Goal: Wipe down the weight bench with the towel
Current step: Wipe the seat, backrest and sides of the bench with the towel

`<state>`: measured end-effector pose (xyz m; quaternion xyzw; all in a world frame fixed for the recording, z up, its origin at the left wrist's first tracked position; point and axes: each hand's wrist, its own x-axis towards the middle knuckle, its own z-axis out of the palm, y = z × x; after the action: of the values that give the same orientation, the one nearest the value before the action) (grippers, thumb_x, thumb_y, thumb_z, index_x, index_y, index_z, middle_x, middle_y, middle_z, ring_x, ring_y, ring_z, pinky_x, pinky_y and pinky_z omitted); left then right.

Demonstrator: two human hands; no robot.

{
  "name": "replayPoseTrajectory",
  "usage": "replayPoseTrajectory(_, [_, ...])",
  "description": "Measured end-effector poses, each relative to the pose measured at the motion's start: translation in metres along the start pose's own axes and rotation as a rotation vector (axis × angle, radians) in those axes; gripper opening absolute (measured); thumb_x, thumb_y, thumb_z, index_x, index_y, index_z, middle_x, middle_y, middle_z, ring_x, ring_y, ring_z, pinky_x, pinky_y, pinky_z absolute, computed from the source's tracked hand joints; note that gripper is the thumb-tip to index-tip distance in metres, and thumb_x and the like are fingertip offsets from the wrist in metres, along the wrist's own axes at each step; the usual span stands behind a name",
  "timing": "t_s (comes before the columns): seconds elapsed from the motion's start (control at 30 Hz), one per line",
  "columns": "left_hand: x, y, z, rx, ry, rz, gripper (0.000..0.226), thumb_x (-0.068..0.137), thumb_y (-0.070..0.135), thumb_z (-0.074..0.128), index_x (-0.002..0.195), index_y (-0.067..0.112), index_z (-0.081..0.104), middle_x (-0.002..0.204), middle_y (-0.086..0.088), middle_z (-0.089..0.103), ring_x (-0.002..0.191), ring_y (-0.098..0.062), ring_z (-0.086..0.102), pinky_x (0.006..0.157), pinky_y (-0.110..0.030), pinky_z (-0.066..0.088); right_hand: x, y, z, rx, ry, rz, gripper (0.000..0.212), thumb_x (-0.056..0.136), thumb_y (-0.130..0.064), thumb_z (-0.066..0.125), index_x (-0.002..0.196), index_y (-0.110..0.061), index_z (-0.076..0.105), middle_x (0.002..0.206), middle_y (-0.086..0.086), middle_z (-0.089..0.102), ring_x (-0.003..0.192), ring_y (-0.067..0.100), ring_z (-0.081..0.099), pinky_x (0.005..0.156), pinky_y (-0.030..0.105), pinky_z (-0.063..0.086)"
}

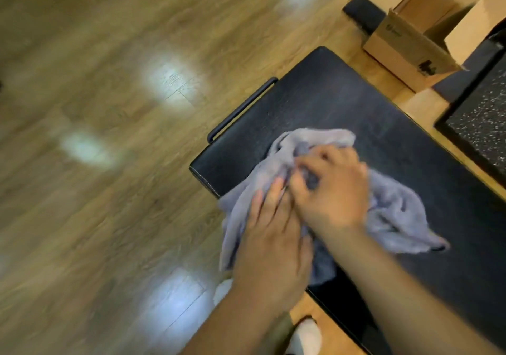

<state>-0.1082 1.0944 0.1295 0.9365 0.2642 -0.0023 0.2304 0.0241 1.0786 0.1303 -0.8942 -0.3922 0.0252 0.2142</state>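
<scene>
The black padded weight bench (323, 102) runs from the upper middle to the lower right of the head view. A crumpled grey towel (394, 212) lies on its near end, spilling over the left edge. My right hand (331, 190) rests on the towel's middle with fingers curled into the cloth. My left hand (271, 234) lies just left of it, fingers stretched forward onto the towel near the bench's edge. The frame is motion-blurred.
A dark metal handle (241, 108) sticks out from the bench's left side. Open cardboard boxes (410, 39) stand on the floor at the upper right. A black speckled mat (484, 130) lies at the right. Wooden floor (109, 162) stretches to the left.
</scene>
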Motion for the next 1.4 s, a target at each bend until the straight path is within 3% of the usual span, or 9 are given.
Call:
replayPoseTrajectory(0.2, [-0.028,-0.014,-0.008,0.018,-0.075,-0.077,0.06,0.092,0.038,0.035,0.147,0.016,0.031,0.152,0.0,0.036,0.146,-0.019,0.02,0.112,-0.049,0.019,-0.013,-0.007,0.007,0.139,-0.15,-0.292,0.011,0.074,-0.028,0.068,0.083,-0.027,0.073,0.093,-0.006,0.065,0.089,0.023,0.055,0.069,0.037,0.039])
replayPoseTrajectory(0.33, [0.063,-0.01,-0.011,0.073,-0.046,-0.049,0.061,0.097,0.039,0.022,0.153,0.016,0.017,0.159,0.001,0.018,0.148,-0.016,0.002,0.119,-0.047,0.006,0.061,0.021,0.01,0.117,-0.01,-0.12,0.017,0.079,-0.032,0.063,0.09,-0.027,0.076,0.093,-0.005,0.065,0.096,0.025,0.054,0.075,0.039,0.041])
replayPoseTrajectory(0.53, [0.157,-0.024,-0.018,0.13,0.004,0.031,0.065,0.093,0.042,0.02,0.152,0.016,0.019,0.16,0.001,0.019,0.148,-0.02,0.007,0.119,-0.047,0.005,0.149,0.036,0.009,0.053,-0.004,0.023,0.031,0.082,-0.04,0.054,0.101,-0.026,0.074,0.108,0.001,0.066,0.115,0.026,0.051,0.093,0.044,0.043])
replayPoseTrajectory(0.73, [0.029,-0.014,-0.016,0.038,0.001,-0.177,0.068,0.092,0.041,0.035,0.153,0.015,0.015,0.16,-0.003,0.007,0.148,-0.018,-0.001,0.119,-0.042,0.009,0.061,-0.027,0.013,0.004,-0.204,-0.237,0.023,0.076,-0.035,0.054,0.083,-0.026,0.073,0.091,-0.006,0.067,0.094,0.025,0.053,0.074,0.036,0.033])
replayPoseTrajectory(0.9, [-0.011,-0.026,-0.017,0.163,-0.115,-0.223,0.067,0.093,0.048,0.03,0.149,0.01,0.026,0.156,-0.011,0.025,0.146,-0.026,0.014,0.113,-0.046,0.018,0.042,-0.034,0.019,0.116,-0.353,-0.498,0.022,0.075,-0.033,0.057,0.086,-0.028,0.076,0.095,-0.008,0.068,0.094,0.021,0.054,0.071,0.036,0.033])
replayPoseTrajectory(1.03, [0.093,-0.021,-0.027,0.146,-0.046,-0.084,0.068,0.094,0.05,0.016,0.154,0.018,0.007,0.162,-0.002,0.002,0.147,-0.017,-0.011,0.119,-0.046,0.001,0.114,0.012,0.013,-0.013,-0.118,-0.352,0.026,0.083,-0.032,0.049,0.084,-0.027,0.074,0.095,-0.004,0.066,0.097,0.025,0.056,0.074,0.039,0.03])
replayPoseTrajectory(1.17, [0.196,-0.004,-0.021,0.206,-0.006,-0.041,0.075,0.086,0.049,0.02,0.153,0.017,0.013,0.162,-0.001,0.009,0.148,-0.021,-0.003,0.118,-0.048,-0.001,0.188,0.056,0.004,-0.117,-0.086,-0.151,0.032,0.089,-0.034,0.043,0.096,-0.021,0.072,0.103,0.007,0.064,0.103,0.034,0.056,0.082,0.043,0.04])
replayPoseTrajectory(1.3, [0.152,0.006,-0.01,0.182,0.004,-0.058,0.074,0.087,0.048,0.026,0.153,0.017,0.011,0.162,-0.003,0.003,0.148,-0.022,-0.01,0.118,-0.049,0.001,0.147,0.042,0.002,-0.023,-0.05,-0.122,0.029,0.084,-0.031,0.048,0.095,-0.023,0.074,0.107,0.004,0.066,0.107,0.032,0.056,0.091,0.044,0.042])
replayPoseTrajectory(1.4, [0.065,0.013,-0.003,0.193,-0.128,-0.056,0.08,0.083,0.051,0.036,0.152,0.015,0.02,0.16,-0.008,0.012,0.148,-0.026,-0.008,0.118,-0.052,0.008,0.059,0.025,-0.013,0.092,-0.195,-0.16,0.032,0.087,-0.03,0.047,0.106,-0.022,0.071,0.124,0.001,0.061,0.123,0.028,0.048,0.107,0.045,0.03])
